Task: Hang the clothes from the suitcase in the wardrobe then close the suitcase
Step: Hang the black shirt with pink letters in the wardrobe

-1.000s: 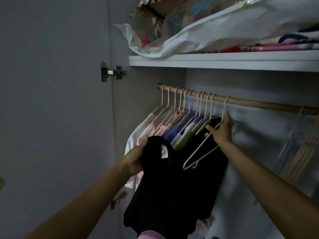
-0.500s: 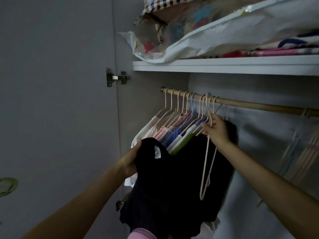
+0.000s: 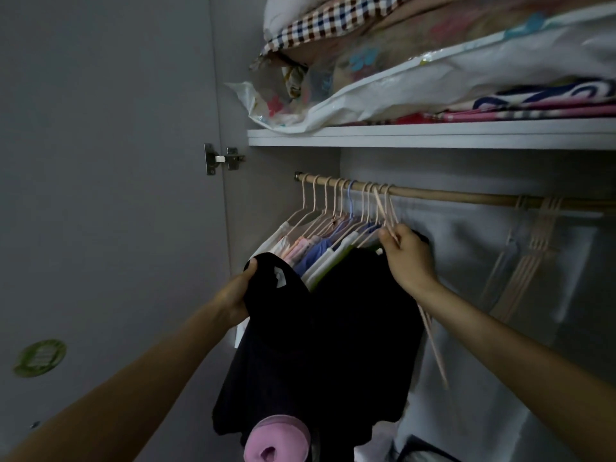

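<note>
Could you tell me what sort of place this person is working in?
Most likely a home bedroom wardrobe: a wooden rail carries hangers with clothes, a shelf above holds bagged bedding, and a hinged door stands open at left.

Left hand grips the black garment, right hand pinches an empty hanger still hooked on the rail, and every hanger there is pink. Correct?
Not quite: in the head view one hanger is blue. The left hand does grip the black garment, and the right hand pinches the empty hanger hooked on the rail.
</note>
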